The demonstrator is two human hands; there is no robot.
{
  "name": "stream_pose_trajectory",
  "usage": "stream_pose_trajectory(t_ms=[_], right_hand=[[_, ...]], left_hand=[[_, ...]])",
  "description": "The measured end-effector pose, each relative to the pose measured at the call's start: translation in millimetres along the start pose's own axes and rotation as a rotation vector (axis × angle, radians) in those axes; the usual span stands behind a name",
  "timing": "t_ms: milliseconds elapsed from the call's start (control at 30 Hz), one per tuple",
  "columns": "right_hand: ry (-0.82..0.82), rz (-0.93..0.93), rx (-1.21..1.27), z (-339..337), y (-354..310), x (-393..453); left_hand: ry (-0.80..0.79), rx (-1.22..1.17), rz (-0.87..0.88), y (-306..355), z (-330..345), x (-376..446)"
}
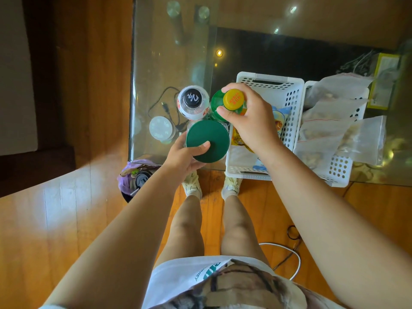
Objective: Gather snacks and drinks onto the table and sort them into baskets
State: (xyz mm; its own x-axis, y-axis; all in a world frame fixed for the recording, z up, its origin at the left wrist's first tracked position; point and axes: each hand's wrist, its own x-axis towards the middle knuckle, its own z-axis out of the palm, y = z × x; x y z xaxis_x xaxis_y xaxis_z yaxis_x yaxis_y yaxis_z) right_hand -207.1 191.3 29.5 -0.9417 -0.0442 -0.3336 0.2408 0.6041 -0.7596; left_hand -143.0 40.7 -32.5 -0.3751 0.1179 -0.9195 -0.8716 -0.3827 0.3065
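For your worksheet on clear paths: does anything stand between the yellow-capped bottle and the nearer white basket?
Nothing visible does. The right hand grips the bottle right beside the basket, whose open top already holds a snack packet.

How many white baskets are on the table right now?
2. One white basket sits beside the right hand, holding snack packets; the second basket touches its right side, filled with clear bags. Others out of frame are possible.

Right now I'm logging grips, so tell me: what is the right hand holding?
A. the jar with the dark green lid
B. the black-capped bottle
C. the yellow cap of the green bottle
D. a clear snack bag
C: the right hand has its fingers around the yellow cap of the green bottle; the left hand holds the green-lidded jar.
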Motion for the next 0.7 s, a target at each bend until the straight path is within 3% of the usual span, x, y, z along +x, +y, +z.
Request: stream_pose_trajectory(t_ms=[333, 700], right_hand=[[-0.001, 0.032, 0.048, 1, 2, -1], [-0.216, 0.365, 0.209, -22, 17, -41]], left_hand=[[0.012, -0.009, -0.026, -1, 0, 2], [0.176, 0.27, 0.007, 0, 2, -19]])
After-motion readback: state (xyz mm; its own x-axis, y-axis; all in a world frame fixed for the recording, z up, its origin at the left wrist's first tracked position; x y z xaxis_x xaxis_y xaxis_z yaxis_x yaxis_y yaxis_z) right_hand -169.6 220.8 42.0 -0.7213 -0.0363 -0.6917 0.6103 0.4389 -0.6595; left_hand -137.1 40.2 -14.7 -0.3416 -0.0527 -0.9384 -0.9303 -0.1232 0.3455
